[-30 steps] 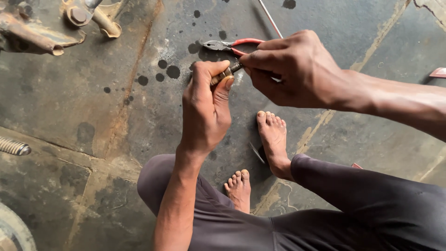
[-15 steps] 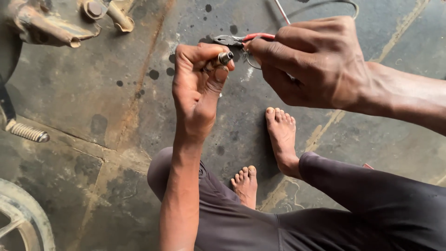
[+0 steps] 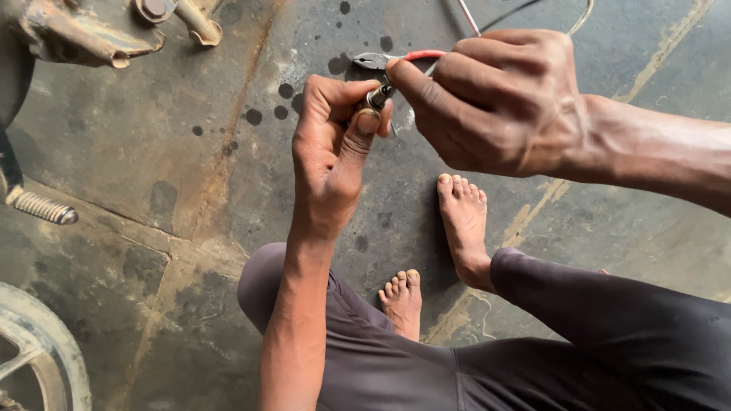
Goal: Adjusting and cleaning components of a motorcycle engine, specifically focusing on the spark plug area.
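Observation:
My left hand [image 3: 331, 144] pinches a small metal cable end fitting [image 3: 377, 97] between thumb and fingers. My right hand [image 3: 495, 99] meets it from the right, its fingertips on the same fitting, and a thin cable [image 3: 468, 15] runs up out of that hand toward the top edge. On the oil-stained floor just behind the hands lie pliers with red handles [image 3: 396, 58], partly hidden by my right hand. My bare feet [image 3: 461, 217] rest on the floor below the hands.
A rusty motorcycle part with a bolt and bracket [image 3: 84, 30] fills the top left. A ribbed footpeg [image 3: 42, 205] sticks out at the left edge, and a wheel rim [image 3: 38, 350] shows at the bottom left. My bent legs in dark trousers [image 3: 533, 342] fill the bottom.
Both hands have risen and come closer to the camera, still joined on the small fitting. The view has shifted, bringing the wheel rim and footpeg into sight at the left.

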